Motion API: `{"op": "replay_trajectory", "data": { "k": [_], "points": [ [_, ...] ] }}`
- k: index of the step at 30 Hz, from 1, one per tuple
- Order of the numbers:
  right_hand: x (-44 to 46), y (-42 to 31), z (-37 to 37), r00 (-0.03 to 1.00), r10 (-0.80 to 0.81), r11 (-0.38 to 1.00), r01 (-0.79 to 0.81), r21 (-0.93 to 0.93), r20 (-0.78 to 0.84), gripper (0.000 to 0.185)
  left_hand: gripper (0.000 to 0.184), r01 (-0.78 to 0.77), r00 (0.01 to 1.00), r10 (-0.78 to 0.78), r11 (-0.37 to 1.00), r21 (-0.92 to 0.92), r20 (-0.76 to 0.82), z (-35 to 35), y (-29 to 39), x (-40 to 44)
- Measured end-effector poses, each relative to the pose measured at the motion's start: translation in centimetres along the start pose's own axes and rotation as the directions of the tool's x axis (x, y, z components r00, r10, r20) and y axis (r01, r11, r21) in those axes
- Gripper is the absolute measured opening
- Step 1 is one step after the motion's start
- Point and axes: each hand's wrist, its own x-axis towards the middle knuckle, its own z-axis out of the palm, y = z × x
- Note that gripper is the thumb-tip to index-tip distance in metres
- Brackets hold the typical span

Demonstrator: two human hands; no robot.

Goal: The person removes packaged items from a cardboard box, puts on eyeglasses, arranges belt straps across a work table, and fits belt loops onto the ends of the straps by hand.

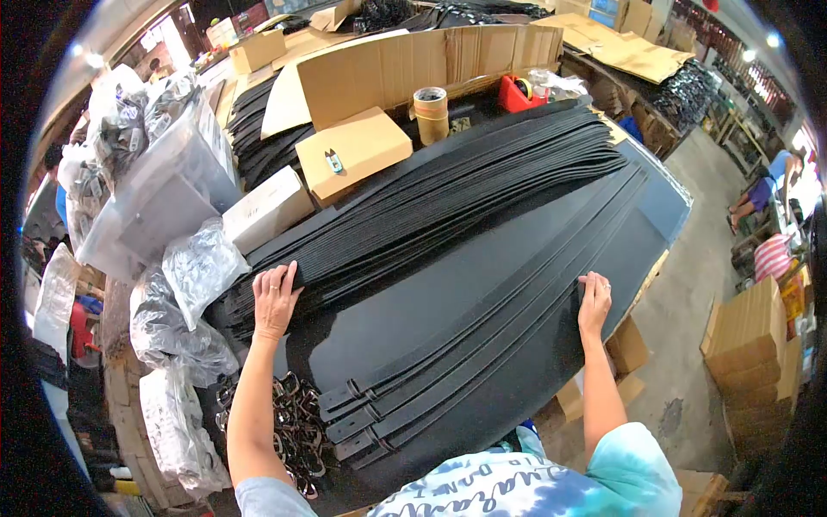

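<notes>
My left hand (274,300) lies on the near-left ends of a thick row of black belt straps (431,202), its fingers apart. Several black belts (482,345) with buckles are laid lengthwise across the dark tabletop (413,302), their buckle ends towards me. On the right, my right hand (594,302) has its fingers together and curled at the edge of the outermost belt. The fingertips are partly hidden there. A heap of loose metal buckles (297,431) sits at the near left, beside the buckled ends.
Behind the straps stand a cardboard box (353,155) with a small cutter (333,160) on it, a brown cylinder (431,116) and a red tape dispenser (521,93). Plastic bags (202,267) and a clear bin (164,207) crowd the left. Cartons (749,345) stand right; a person sits beyond.
</notes>
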Motion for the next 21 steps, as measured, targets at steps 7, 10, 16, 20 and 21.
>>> {"op": "replay_trajectory", "data": {
  "k": [7,10,16,20,21],
  "points": [
    [0.0,0.2,0.4,0.998,-0.062,0.997,0.061,-0.042,-0.025,0.011,0.061,0.081,0.996,-0.084,0.986,-0.145,-0.012,-1.4,1.0,1.3],
    [0.0,0.1,0.3,0.997,-0.064,0.997,0.062,-0.055,-0.041,0.009,0.058,0.096,0.994,-0.103,0.982,-0.163,-0.032,-1.3,1.3,1.4],
    [-0.1,-0.2,0.3,0.996,-0.087,0.994,0.085,-0.068,-0.029,0.007,0.051,0.170,0.983,-0.182,0.947,-0.271,-0.017,-2.0,2.1,2.4],
    [0.0,0.2,0.4,0.996,-0.087,0.994,0.085,-0.063,-0.023,0.006,0.049,0.148,0.989,-0.141,0.943,-0.299,0.046,-2.0,1.7,2.3],
    [-0.1,0.0,0.3,0.995,-0.094,0.993,0.091,-0.078,-0.030,0.006,0.048,0.139,0.990,-0.129,0.944,-0.298,0.050,-2.0,1.6,2.4]
  ]
}}
